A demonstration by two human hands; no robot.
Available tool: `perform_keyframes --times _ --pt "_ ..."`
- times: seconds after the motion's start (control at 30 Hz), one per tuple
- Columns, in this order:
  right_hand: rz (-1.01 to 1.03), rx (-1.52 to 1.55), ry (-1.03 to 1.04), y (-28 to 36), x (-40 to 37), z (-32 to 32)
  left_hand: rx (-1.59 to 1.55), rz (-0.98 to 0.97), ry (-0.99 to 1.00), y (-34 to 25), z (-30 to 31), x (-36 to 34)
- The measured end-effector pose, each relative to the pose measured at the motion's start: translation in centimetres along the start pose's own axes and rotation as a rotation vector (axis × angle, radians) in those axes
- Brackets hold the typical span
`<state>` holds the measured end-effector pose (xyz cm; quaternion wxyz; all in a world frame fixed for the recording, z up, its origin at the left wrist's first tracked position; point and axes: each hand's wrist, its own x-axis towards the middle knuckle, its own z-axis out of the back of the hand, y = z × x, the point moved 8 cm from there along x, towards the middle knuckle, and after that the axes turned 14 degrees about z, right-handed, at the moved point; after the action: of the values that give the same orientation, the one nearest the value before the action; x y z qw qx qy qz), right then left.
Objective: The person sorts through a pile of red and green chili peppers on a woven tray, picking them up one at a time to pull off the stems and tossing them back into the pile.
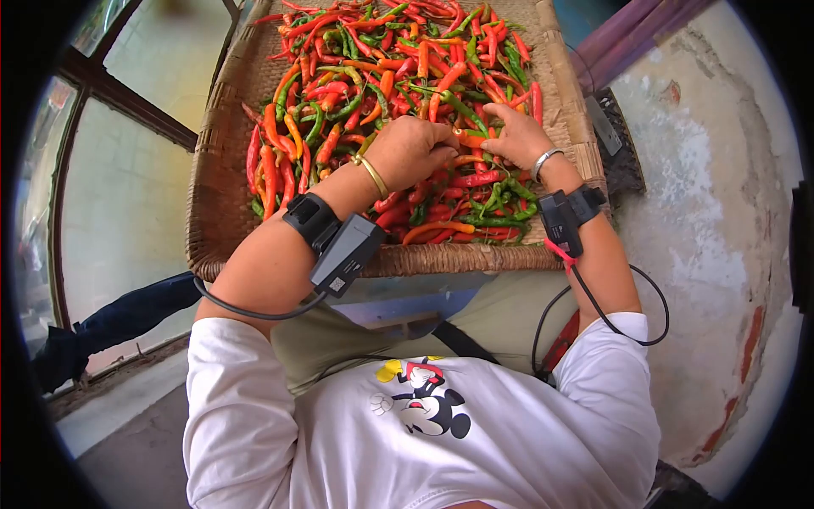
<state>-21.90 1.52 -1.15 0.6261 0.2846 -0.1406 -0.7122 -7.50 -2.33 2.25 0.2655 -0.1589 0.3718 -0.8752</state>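
Note:
A mass of red, orange and green chili peppers (339, 89) fills a woven basket (222, 182) before me. My left hand (409, 151), with a gold bracelet at the wrist, is closed over the pile, its fingertips pinched at one end of an orange chili pepper (470, 139). Close by on the right, my right hand (519, 140) wears a silver bracelet. Its thumb and forefinger are spread apart, and the thumb lies by the pepper's other end. Its remaining fingers are partly hidden.
The basket's near rim (407, 260) runs just in front of my lap. Black cables (666, 297) hang from the wrist devices (346, 254). A framed glass window (119, 187) stands to the left, and a peeling wall (678, 170) to the right.

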Motion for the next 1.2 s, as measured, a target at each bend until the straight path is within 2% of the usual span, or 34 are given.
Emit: perform_keyframes --times 0.07,0.1,0.2,0.23,0.33,0.37,0.43,0.57,0.63,0.73,0.87,0.93,1.07,1.2 --pt "0.133 -0.168 -0.142 1.1 0.6 0.9 0.01 0.007 -0.002 0.1 -0.1 0.0" --pt "0.135 -0.173 -0.134 1.1 0.8 0.9 0.007 -0.006 0.0 0.1 -0.2 -0.1" --pt "0.15 0.107 -0.251 1.6 0.6 2.3 0.005 -0.019 -0.008 0.1 -0.2 -0.1" --pt "0.152 0.098 -0.238 1.9 0.3 2.7 0.012 -0.022 -0.01 0.1 -0.2 -0.2" --pt "0.206 0.63 -0.275 3.6 -0.6 3.6 -0.024 -0.003 0.009 0.0 -0.3 -0.2" --pt "0.206 0.625 -0.265 3.7 -0.8 3.6 -0.031 0.003 0.003 0.0 -0.2 -0.2" --pt "0.282 0.954 -0.246 4.4 -0.9 3.5 -0.172 0.028 0.051 0.0 -0.4 -0.2" --pt "0.332 0.988 -0.309 5.7 -0.8 3.0 -0.294 0.068 0.112 -0.3 -1.0 -0.5" --pt "0.32 0.977 -0.317 5.6 -0.4 2.4 -0.485 0.209 0.21 0.5 -1.8 -0.5" --pt "0.315 0.983 -0.312 5.6 0.0 1.7 -0.447 0.283 0.164 0.8 -1.4 -0.5" --pt "0.329 0.971 -0.271 5.9 0.2 1.0 -0.441 0.288 0.171 1.0 -1.5 -0.6" --pt "0.348 0.95 -0.225 6.3 0.3 0.7 -0.4 0.17 0.112 0.2 -1.0 -0.5" --pt "0.335 0.958 -0.166 6.4 0.3 0.3 -0.386 0.205 0.14 -0.2 -0.8 -0.7" --pt "0.24 1.133 -0.142 4.8 0.5 0.2 -0.316 0.1 0.09 -0.4 -0.8 -0.5"
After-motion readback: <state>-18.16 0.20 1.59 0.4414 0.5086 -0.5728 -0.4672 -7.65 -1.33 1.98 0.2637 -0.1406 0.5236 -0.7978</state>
